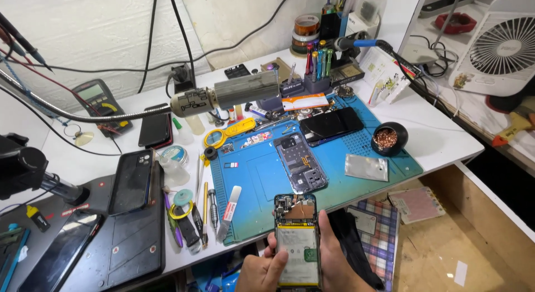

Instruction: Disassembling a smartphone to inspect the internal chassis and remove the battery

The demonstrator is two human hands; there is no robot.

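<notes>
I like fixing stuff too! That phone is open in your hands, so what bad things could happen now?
The opened phone sits in the left hand and right hand past the table edge, so it might drop. Fingers near its bare battery and circuit board might press or scratch them. The back cover lies loose on the blue mat and could get bumped.

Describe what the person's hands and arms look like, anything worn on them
Only the hands show, at the bottom edge of the head view. The left hand and the right hand are both bare: no gloves, rings or watch can be seen. No sleeve or wrist strap is in view; the forearms are cut off by the frame.
</notes>
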